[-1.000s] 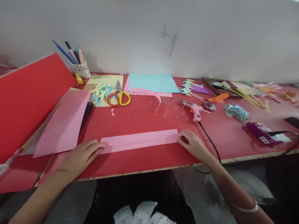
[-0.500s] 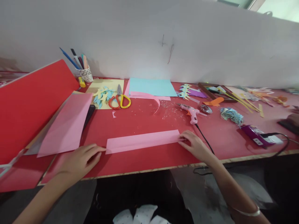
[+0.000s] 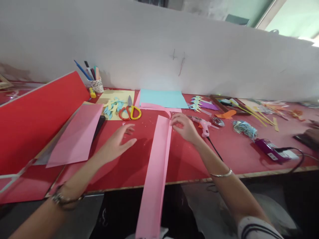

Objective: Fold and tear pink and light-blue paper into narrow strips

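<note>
On the red tabletop (image 3: 119, 177), a long, lengthwise-creased pink paper strip (image 3: 154, 172) runs toward the person, its near end past the table edge and over the lap. Right hand (image 3: 183, 127) at the strip's far end, fingers nearly closed, seemingly pinching its right edge; contact small and slightly blurred. Left hand (image 3: 116, 144) wide open, holding nothing, thumb apart from fingers, left of the strip. Metal scissors with red and yellow handles (image 3: 130, 103) beyond left hand; pink plastic glue gun (image 3: 204, 125) just right of right hand.
</note>
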Tool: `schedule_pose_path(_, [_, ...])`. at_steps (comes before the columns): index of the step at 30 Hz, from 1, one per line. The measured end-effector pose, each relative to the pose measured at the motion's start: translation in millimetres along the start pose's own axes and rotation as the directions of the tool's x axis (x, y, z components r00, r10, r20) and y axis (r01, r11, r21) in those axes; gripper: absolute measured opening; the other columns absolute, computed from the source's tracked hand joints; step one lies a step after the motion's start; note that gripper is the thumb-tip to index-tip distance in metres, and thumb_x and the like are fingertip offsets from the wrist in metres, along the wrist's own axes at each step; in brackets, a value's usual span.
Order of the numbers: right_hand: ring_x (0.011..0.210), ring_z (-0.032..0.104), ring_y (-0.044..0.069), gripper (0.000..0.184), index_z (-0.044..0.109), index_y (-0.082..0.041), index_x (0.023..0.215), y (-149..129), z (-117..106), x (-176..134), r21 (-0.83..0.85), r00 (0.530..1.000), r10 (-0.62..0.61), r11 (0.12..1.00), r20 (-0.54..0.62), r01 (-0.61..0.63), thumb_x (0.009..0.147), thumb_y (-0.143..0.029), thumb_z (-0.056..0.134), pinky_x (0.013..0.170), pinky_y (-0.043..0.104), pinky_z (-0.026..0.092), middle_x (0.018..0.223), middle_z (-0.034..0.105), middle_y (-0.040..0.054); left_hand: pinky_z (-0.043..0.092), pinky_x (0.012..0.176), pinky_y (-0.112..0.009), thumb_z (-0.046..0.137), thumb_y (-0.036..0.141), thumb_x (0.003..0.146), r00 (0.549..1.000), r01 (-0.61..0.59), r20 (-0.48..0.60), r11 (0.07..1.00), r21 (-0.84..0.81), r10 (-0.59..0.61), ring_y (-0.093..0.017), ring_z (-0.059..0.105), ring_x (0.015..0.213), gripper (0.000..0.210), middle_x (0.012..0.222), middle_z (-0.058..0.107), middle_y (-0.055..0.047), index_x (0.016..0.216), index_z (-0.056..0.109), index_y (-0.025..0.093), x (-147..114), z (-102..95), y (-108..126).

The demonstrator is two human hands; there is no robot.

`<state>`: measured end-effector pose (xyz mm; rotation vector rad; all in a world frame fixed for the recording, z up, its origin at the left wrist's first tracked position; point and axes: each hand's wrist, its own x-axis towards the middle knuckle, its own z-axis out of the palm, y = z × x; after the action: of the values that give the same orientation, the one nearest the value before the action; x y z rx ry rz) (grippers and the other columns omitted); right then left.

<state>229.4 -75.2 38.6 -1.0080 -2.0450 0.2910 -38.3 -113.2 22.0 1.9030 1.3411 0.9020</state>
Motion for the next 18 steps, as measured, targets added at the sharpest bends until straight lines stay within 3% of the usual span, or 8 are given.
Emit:
schedule_pose_path(2, [0.08,0.053,0.014,0.016,0.055,-0.019,0.064,5,18,13,0.069,1.0,-0.029,0.997,-0.006,0.029,0.067,-0.005,0.048,0.074,0.029,0.042,0.08,0.055,0.0022,0.044,0.082,-0.036,0.051,0.046,0.07,0.978,0.19,0.13,0.949,-0.254,-0.161,-0.021,0.055,0.098,0.059,0.111,0.054,-0.011,0.119,0.037,0.018,18,14.7,0])
schedule_pose_path(4, [0.081,0.053,0.015,0.015,0.056,-0.019,0.064,7,35,22,0.094,0.998,-0.066,0.994,0.021,0.064,0.066,-0.006,0.049,0.075,0.03,0.042,0.082,0.054,0.0028,0.046,0.078,-0.036,0.046,0.05,0.072,0.934,0.343,0.261,0.82,-0.457,-0.245,-0.022,0.057,0.095,0.058,0.112,0.056,-0.011,0.121,0.038,0.019,33,25.6,3])
schedule_pose_path(8, [0.083,0.053,0.015,0.014,0.058,-0.018,0.066,6,56,25,0.077,0.987,-0.127,0.99,0.099,0.119,0.068,-0.007,0.048,0.078,0.03,0.041,0.085,0.052,0.0046,0.043,0.08,-0.031,0.054,0.044,0.068,0.925,0.374,0.144,0.775,-0.509,-0.351,-0.022,0.054,0.101,0.038,0.104,0.062,-0.005,0.096,0.059,0.019,53,38.6,12])
schedule_pose_path(12, [0.077,0.053,0.013,0.016,0.057,-0.018,0.069,11,60,20,0.058,0.992,-0.065,0.997,0.111,0.059,0.07,-0.008,0.045,0.072,0.027,0.042,0.079,0.054,0.0039,0.043,0.07,-0.033,0.06,0.035,0.061,0.893,0.429,0.096,0.767,-0.477,-0.44,-0.025,0.059,0.079,0.02,0.066,0.064,-0.004,0.064,0.061,0.015,65,50.8,13])
schedule_pose_path(14, [0.072,0.053,0.012,0.017,0.056,-0.017,0.068,13,59,17,0.055,0.994,-0.003,0.998,0.106,-0.003,0.07,-0.007,0.042,0.068,0.026,0.042,0.075,0.055,0.0034,0.042,0.064,-0.031,0.058,0.031,0.061,0.886,0.439,0.104,0.748,-0.497,-0.451,-0.022,0.059,0.068,0.017,0.058,0.062,-0.002,0.06,0.06,0.014,68,56.7,11])
schedule_pose_path(18, [0.063,0.05,0.011,0.011,0.051,-0.017,0.064,8,61,15,0.036,0.988,0.134,0.99,0.077,-0.137,0.072,-0.013,0.043,0.061,0.023,0.039,0.066,0.053,0.0014,0.042,0.061,-0.027,0.053,0.034,0.066,0.898,0.407,0.114,0.707,-0.578,-0.424,-0.016,0.058,0.063,0.021,0.063,0.064,-0.001,0.066,0.063,0.015,67,62.0,10])
